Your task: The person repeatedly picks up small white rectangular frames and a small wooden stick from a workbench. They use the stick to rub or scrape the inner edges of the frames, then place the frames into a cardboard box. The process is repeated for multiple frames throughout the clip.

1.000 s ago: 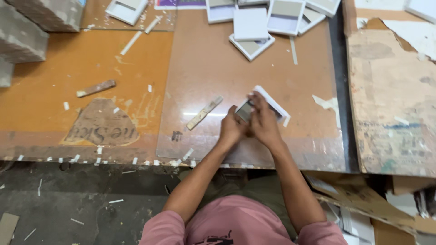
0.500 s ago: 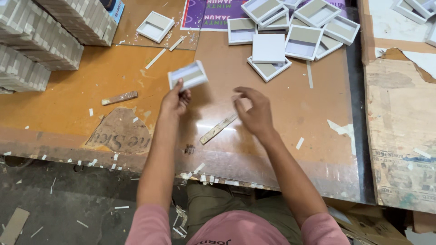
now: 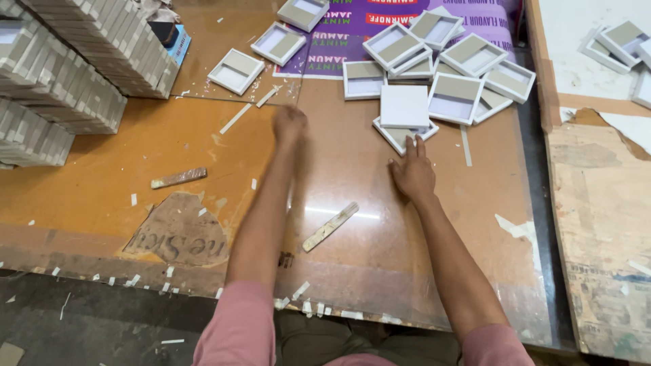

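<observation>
Orange-brown laminate, glossy and worn through to bare board in patches — that is the worktable [image 3: 169,156] I am looking down on.

Item: left hand [image 3: 289,124], stretched toward twelve o'clock, blurred. It looks loosely closed with nothing visible in it, though I cannot tell for sure. Nearest to it is a shallow white tray [image 3: 236,71] with a grey card floor, lying apart at about ten o'clock.

Item: right hand [image 3: 411,173], flat and spread, fingertips touching the edge of the bottom tray [image 3: 397,136] of a small stack; a plain white square lid [image 3: 404,106] rests on top. Nothing is gripped yet.

Item: loose pile of trays [image 3: 468,74] at one o'clock, square, white-walled, grey inside, overlapping on a purple printed sheet [image 3: 475,17]. By my reading these are the ones not yet handled.

Item: tall rows of finished boxes [image 3: 74,61] at ten o'clock, packed on edge, white and grey stripes. I judge these the completed share — larger than the pile that remains.

Item: two flat wooden sticks, one [image 3: 330,226] near the middle between the forearms, one [image 3: 178,178] at nine o'clock. White paper offcuts [image 3: 234,119] are scattered over the surface and along the near edge.
</observation>
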